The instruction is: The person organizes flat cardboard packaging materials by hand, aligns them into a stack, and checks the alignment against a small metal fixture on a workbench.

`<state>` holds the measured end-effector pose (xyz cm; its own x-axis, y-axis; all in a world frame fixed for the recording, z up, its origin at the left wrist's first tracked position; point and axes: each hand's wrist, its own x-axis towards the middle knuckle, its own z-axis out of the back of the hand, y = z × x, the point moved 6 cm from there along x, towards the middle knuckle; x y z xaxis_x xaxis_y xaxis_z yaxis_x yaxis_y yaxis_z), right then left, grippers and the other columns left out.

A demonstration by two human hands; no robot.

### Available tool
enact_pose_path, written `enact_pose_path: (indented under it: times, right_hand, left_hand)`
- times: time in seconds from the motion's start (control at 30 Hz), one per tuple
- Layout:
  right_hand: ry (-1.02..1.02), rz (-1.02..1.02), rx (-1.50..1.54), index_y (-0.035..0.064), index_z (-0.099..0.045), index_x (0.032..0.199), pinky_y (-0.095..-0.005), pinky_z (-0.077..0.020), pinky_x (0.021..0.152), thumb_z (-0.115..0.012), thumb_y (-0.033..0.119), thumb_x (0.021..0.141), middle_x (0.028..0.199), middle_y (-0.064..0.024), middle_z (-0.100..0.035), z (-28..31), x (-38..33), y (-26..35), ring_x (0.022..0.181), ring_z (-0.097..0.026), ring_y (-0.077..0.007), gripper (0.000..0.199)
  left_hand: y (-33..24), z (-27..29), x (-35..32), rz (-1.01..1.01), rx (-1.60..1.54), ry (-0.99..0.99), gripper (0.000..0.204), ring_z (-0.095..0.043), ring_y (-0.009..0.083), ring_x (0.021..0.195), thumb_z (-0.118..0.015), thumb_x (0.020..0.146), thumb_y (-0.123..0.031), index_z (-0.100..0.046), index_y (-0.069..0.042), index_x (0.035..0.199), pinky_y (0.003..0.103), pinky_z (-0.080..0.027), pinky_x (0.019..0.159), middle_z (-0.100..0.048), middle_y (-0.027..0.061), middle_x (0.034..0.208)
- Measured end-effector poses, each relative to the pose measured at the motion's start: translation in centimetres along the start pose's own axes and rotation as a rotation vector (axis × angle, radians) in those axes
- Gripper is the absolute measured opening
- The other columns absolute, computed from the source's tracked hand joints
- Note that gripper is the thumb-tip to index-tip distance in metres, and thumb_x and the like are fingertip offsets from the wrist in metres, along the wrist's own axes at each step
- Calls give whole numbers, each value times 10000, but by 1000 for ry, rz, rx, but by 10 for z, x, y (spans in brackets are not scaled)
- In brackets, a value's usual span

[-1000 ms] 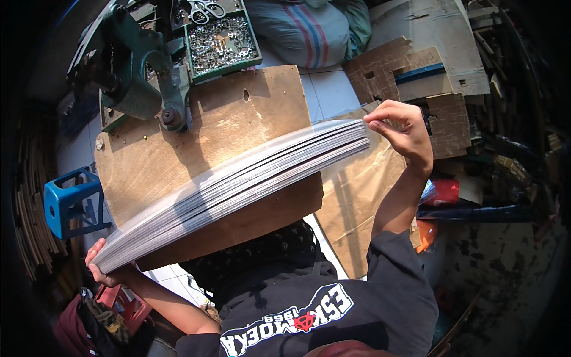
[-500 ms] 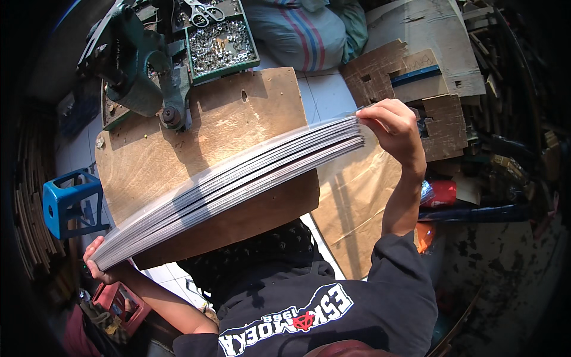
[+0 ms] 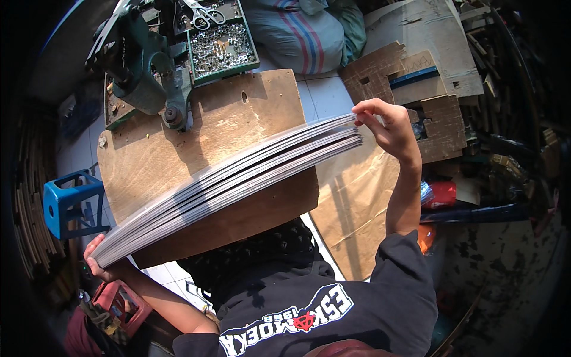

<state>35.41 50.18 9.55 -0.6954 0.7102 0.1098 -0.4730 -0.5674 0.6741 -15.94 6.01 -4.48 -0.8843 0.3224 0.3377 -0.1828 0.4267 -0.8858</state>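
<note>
Left hand: my fingers curl closed under the stack's near corner.
Right hand: my fingertips pinch its far corner.
Stack of grey sheets: held edge-on above the wooden board.

support: wooden board | on it: green press, tray of metal fittings, scissors

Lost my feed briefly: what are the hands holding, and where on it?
A stack of grey sheets, held by its two ends: left hand under the near-left end, right hand pinching the far-right end.
</note>
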Motion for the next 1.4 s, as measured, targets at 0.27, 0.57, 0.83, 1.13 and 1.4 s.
enact_pose_path:
  times: [0.27, 0.57, 0.83, 1.13, 1.4]
  right_hand:
    - [158, 36, 169, 25, -668, 1127, -279, -556, 776, -690, -21, 838, 896, -86, -718, 8, 8, -10, 861, -697, -142, 293]
    - [267, 94, 128, 42, -654, 1165, -291, -557, 769, -756, 29, 793, 878, -90, -721, 8, 14, -7, 838, -700, -152, 386]
    - [235, 107, 33, 14, -664, 1102, -253, -547, 727, -750, -37, 766, 912, -84, -703, 7, 15, 0, 805, -683, -129, 351]
    - [148, 67, -65, 39, -685, 1016, -250, -524, 653, -720, 10, 812, 847, -68, -714, 6, 13, -4, 804, -708, -129, 209]
    - [160, -11, 167, 4, -644, 1145, -251, -538, 758, -693, -45, 824, 857, -68, -703, 5, 3, -5, 832, -674, -119, 329]
  left_hand:
    - [1, 0, -2, 8, -9, -25, 377, -636, 319, 921, -432, 900, -322, -577, 9, 1011, 452, -499, 875, -627, 178, 944]
    - [1, 0, -2, -4, 1, -20, 385, -634, 320, 913, -418, 906, -324, -575, 10, 1014, 453, -499, 874, -623, 177, 939]
    - [0, 3, -1, 2, -5, -16, 393, -633, 317, 918, -421, 906, -328, -579, 14, 1017, 453, -497, 875, -623, 180, 940]
    - [0, 0, 0, 8, -11, -72, 420, -643, 334, 880, -488, 850, -333, -601, 49, 985, 454, -528, 867, -627, 177, 910]
    - [-1, -2, -2, 9, 31, -19, 412, -627, 318, 934, -450, 903, -359, -575, 15, 1023, 440, -508, 865, -616, 195, 971]
